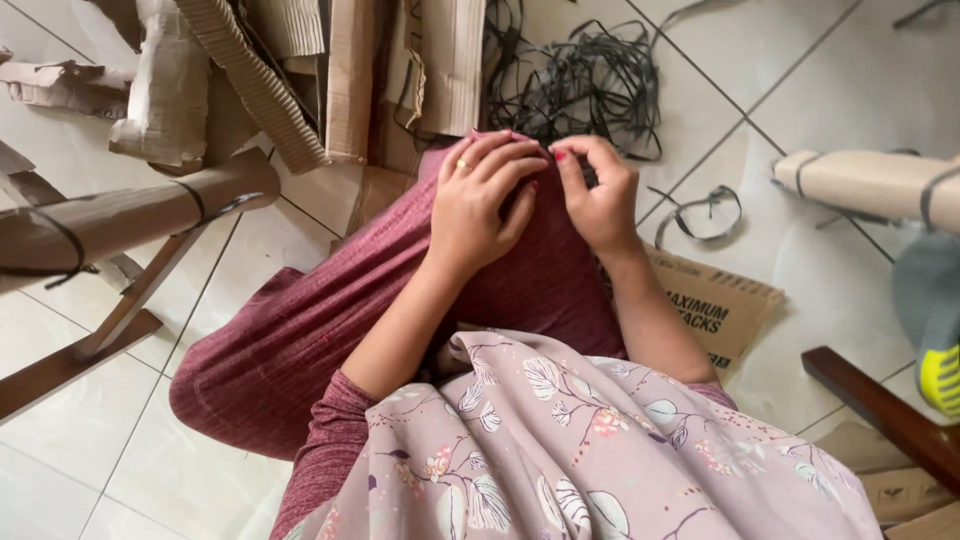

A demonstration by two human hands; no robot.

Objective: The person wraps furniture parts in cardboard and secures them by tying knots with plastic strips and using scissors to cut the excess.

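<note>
Left hand (482, 205) and right hand (598, 195) together on maroon knee (400, 290), brown printed carton flap (715, 305) beside

The single head view looks steeply down from close above the person's lap. It faces forward over the raised knee (520, 200) toward the tiled floor (800, 90).

Whatever the left hand (480, 205) and right hand (598, 195) pinch stays hidden.

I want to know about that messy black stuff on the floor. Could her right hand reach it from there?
Probably yes. The right hand rests at the knee of the maroon trouser leg, and the tangle of black straps lies just beyond on the tiled floor, with nothing between.
</note>
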